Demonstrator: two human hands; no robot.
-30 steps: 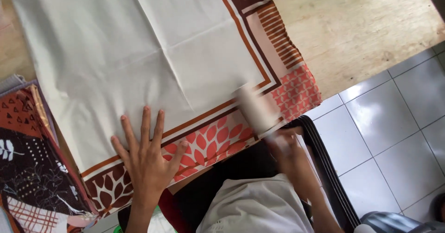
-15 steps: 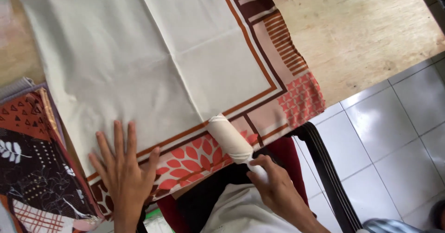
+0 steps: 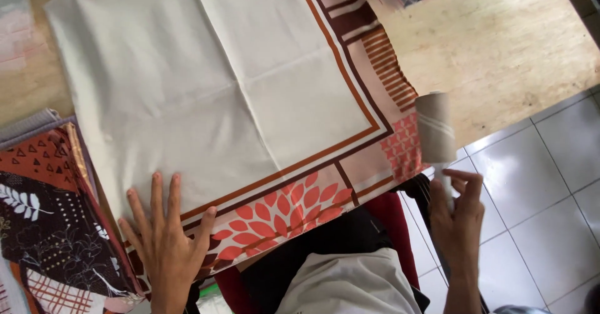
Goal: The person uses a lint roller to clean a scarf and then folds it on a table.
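lifting off the cloth (image 3: 206, 95), right hand (image 3: 456, 217) grips lint roller (image 3: 435, 126), apparently clear; left hand (image 3: 165, 242) stays flat, open.

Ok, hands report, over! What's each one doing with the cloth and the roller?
Left hand flat on cream cloth, fingers spread. Right hand grips lint roller at cloth's right edge. Nothing blocking.

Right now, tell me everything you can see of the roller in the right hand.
The lint roller is a pale beige cylinder wrapped in what looks like paper sheets, with a lighter band slanting across it, on a slim white handle. It stands roughly upright in the picture, lifted at the cloth's right edge, over the patterned border and the wooden table. The right hand grips the handle from below; nothing else clearly touches it.
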